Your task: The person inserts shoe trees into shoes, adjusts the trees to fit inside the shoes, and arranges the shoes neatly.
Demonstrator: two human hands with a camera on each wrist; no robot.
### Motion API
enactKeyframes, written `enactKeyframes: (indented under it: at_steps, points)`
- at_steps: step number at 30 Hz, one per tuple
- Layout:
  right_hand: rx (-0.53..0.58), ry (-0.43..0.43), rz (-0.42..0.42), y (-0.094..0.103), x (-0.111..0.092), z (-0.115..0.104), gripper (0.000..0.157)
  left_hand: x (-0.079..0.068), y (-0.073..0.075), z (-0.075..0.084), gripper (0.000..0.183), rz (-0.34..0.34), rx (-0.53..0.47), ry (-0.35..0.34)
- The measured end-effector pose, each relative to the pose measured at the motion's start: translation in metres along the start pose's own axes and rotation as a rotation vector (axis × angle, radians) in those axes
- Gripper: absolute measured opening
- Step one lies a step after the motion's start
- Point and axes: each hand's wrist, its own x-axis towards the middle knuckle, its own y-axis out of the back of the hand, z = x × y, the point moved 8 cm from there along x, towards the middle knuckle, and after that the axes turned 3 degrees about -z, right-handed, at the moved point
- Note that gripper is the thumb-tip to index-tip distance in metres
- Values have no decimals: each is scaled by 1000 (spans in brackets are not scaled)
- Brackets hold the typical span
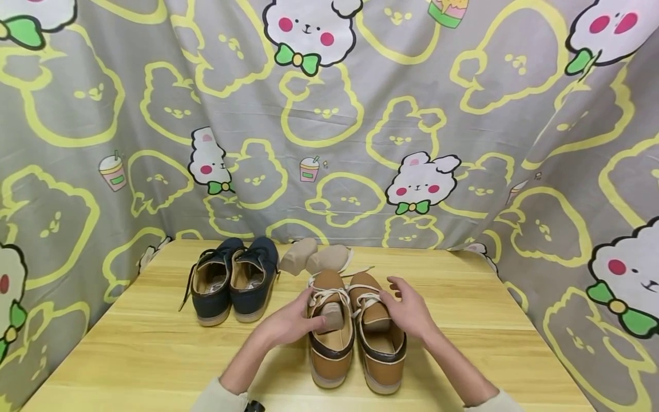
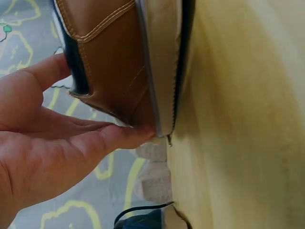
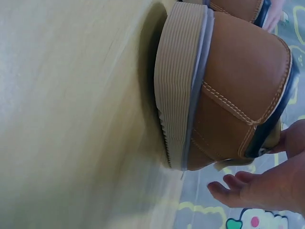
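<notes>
A pair of brown lace-up shoes stands on the wooden table, heels toward me: the left brown shoe [image 1: 330,366] and the right brown shoe [image 1: 383,372]. My left hand [image 1: 288,320] holds the left one's outer side, thumb over the opening by a grey-brown flap [image 1: 332,316] and fingers along the upper [image 2: 105,71]. My right hand [image 1: 410,309] is at the right shoe, its thumb touching the opening near the tongue [image 1: 376,315]. Its other fingers are loosely bent beside the upper [image 3: 238,71]. White laces [image 1: 368,300] cross both fronts.
Navy lace-up shoes [image 1: 211,303] stand side by side on the left of the table [image 1: 463,355]. Two beige shoe-shaped pieces [image 1: 300,255] lie behind the brown pair. A grey patterned curtain [image 1: 329,126] surrounds the table's back and sides.
</notes>
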Motion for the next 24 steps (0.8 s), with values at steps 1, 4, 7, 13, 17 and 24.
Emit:
enactKeyframes:
  at_steps: [1,4,7,13,17,24]
  points:
    - [14,-10,-15,0,0,2,50,0,-1,-1,89,-3,-19,-4]
    - [50,-48,-62,-4,0,10,53,1,-4,-2,87,-16,-59,-17]
    - [104,-76,-108,-8,0,14,57,0,-6,-2,85,-23,-88,-26]
    - [182,-113,-151,-12,-4,16,61,0,-7,-4,79,2,-94,-31]
    - [185,-109,-188,-12,-7,14,69,0,-6,-4,74,26,-78,-36]
    - [272,-128,-289,-14,-11,19,78,0,-6,-5,70,8,-150,-23]
